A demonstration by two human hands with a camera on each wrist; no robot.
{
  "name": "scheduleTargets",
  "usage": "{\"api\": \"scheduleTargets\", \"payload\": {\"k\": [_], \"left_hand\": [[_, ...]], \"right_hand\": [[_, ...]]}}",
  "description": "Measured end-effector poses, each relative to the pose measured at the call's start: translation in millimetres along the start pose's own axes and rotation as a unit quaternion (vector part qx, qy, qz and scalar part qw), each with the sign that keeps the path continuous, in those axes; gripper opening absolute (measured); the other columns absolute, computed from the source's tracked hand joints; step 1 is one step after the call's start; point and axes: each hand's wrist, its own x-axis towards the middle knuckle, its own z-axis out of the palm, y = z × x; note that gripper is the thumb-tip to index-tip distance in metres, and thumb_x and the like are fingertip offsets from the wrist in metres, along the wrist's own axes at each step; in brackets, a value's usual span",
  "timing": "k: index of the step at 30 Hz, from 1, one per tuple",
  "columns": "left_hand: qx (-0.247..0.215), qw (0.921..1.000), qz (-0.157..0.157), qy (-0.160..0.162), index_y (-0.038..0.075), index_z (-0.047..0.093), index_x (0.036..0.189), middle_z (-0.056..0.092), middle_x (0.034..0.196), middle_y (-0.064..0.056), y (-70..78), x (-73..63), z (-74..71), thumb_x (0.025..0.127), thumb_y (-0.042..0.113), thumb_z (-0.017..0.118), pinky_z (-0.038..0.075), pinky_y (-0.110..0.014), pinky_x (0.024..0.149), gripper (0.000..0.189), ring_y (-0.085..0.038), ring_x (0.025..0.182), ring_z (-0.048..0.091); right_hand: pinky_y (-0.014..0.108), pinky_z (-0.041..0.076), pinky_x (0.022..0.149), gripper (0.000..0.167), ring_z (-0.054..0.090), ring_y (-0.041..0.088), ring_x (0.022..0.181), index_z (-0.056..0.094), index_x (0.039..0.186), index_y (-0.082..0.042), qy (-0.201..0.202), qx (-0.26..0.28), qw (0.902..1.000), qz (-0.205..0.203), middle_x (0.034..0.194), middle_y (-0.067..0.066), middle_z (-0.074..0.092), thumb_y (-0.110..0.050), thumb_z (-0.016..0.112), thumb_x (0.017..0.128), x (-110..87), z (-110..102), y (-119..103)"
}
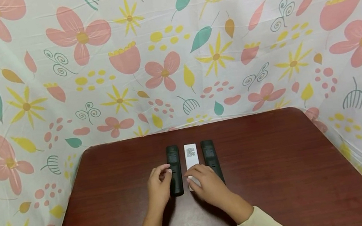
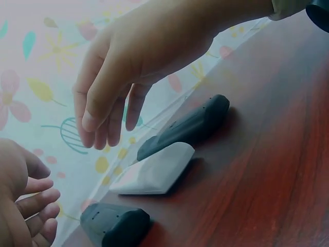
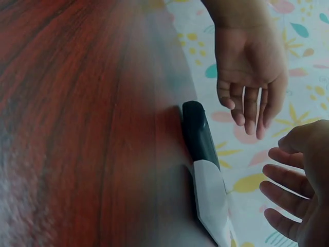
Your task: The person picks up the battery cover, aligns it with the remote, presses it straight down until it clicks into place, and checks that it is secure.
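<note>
Three long, narrow objects lie side by side: a black handset-like device on the left, a white slab with a printed code in the middle, and another black handset-like device on the right. My left hand is beside the left device, its fingers loosely bent and holding nothing. Over the near part of the white slab hovers my right hand, partly covering it and the right device. Both wrist views show the relaxed left hand and right hand above the objects, apart from them.
The objects lie near the far edge of a dark red-brown wooden table. A white cloth printed with flowers and leaves hangs behind it. Each wrist carries a small black camera.
</note>
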Motion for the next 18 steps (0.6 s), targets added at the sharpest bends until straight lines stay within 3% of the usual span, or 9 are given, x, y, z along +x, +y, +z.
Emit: {"api": "scheduleTargets", "payload": {"k": [7,10,18], "left_hand": [[0.025,0.9988,0.039,-0.016,0.026,0.073,0.122,0.065,0.124,0.003,7.7,2.2,-5.7,0.096,0.023,0.069,0.052,-0.028,0.083,0.026,-0.018,0.104,0.061],[0.033,0.9979,0.048,-0.028,0.031,0.071,0.125,0.063,0.131,0.004,9.7,2.6,-8.5,0.097,0.026,0.069,0.051,-0.036,0.09,0.029,-0.019,0.115,0.057],[0.031,0.9966,0.061,-0.046,0.028,0.064,0.137,0.053,0.146,0.007,9.9,9.4,-14.2,0.098,0.031,0.067,0.033,-0.06,0.116,0.039,-0.023,0.149,0.034]], "right_hand": [[0.048,0.048,0.101,0.018,0.064,0.021,0.107,0.074,0.113,-0.013,0.024,-0.008,0.9995,0.019,0.114,-0.002,0.068,-0.019,0.068,0.097,1.7,-6,8],[0.049,0.048,0.101,0.016,0.064,0.023,0.108,0.075,0.11,-0.013,0.046,-0.012,0.9987,0.02,0.113,-0.001,0.069,-0.019,0.068,0.097,2.7,-10,12],[0.054,0.044,0.105,0.018,0.062,0.027,0.112,0.074,0.112,-0.012,0.08,-0.027,0.9963,0.019,0.115,0.003,0.068,-0.019,0.068,0.097,5.2,-27,21]]}}
